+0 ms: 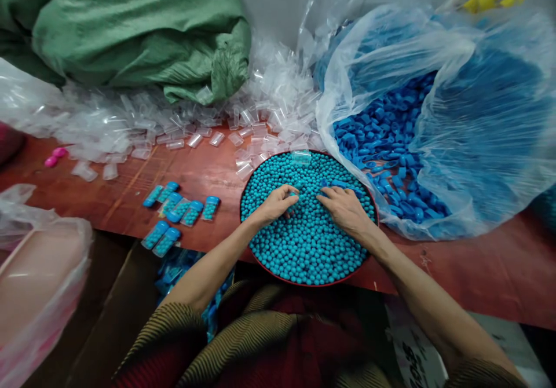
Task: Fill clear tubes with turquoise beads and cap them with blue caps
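A round red-rimmed tray full of small turquoise balls sits in front of me at the table edge. Over its middle, my left hand has curled fingers, thumb near forefinger; whatever lies between them is too unclear to name. My right hand is bent low over the balls, its fingertips at a small blue cap. More blue caps lie on the balls just behind it. One clear plastic container rests at the tray's far rim. Left of the tray are several filled containers with blue caps.
Clear empty containers are heaped along the back of the red table. A green sack lies at back left. An open plastic bag of blue caps stands right. A plastic-lined box is at lower left.
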{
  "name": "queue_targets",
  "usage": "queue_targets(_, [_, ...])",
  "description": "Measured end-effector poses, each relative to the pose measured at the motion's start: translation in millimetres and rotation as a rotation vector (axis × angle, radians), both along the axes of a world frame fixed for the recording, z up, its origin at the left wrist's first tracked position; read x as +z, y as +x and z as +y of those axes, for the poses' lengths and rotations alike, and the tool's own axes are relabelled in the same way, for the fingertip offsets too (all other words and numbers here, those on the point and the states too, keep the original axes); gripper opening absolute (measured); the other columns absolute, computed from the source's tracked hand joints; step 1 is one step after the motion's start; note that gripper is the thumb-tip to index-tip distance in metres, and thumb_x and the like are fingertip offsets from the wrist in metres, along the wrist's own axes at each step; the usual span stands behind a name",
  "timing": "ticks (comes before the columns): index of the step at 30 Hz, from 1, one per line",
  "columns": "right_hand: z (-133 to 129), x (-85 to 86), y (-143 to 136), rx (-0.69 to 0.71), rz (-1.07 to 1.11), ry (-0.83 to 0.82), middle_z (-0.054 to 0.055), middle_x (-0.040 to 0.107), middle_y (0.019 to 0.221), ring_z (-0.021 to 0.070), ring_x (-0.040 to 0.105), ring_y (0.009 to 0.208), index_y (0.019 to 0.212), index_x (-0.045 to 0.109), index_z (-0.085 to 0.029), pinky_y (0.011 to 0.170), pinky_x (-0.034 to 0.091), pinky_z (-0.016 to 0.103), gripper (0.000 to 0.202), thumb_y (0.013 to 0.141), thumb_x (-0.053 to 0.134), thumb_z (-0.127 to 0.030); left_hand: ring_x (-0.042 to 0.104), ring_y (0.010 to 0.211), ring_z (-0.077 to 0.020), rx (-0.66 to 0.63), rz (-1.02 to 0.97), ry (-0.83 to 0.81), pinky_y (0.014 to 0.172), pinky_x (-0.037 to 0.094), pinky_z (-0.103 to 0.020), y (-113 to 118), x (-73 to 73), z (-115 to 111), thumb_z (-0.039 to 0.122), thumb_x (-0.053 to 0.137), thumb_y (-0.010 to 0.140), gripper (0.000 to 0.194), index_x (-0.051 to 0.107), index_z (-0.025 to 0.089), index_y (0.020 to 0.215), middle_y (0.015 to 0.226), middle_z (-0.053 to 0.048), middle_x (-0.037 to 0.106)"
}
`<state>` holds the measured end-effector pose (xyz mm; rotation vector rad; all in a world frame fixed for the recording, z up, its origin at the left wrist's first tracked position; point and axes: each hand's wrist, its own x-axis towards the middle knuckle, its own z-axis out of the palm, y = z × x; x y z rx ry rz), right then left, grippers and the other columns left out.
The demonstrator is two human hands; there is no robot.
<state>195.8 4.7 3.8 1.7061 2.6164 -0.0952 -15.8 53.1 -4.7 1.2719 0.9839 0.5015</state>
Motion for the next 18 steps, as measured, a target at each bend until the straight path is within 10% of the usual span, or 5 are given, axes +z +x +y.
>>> queue_targets(8, [15.3,1.4,11.0,-0.036,-0.089,-0.110,0.011,0.060,0.104,0.0208,0.052,0.088,0.109,0.062,-0.018,0.069,0.033,0.030,0.036,0.088,0.035,-0.006,0.057,0.047,-0.0088,-0.025,-0.093,-0.270,0.039,0.037,-0.016,-6.0,0.7,0.0,0.042,0.068,0.071,0.042,0.050,0.015,0.099,0.071,-0.001,0.062])
queue_targets(18, [10.0,-0.2,-15.8,-0.089,0.027,0.067,0.011,0.064,0.089,0.0221,0.052,0.084,0.089,0.062,-0.016,0.069,0.029,0.031,0.021,0.092,0.041,-0.019,0.053,0.047,-0.0047,-0.041,-0.100,-0.112,0.038,0.038,-0.014,1.1,-0.4,-9.4,0.040,0.064,0.075,0.040,0.049,0.017,0.103,0.078,0.003,0.057])
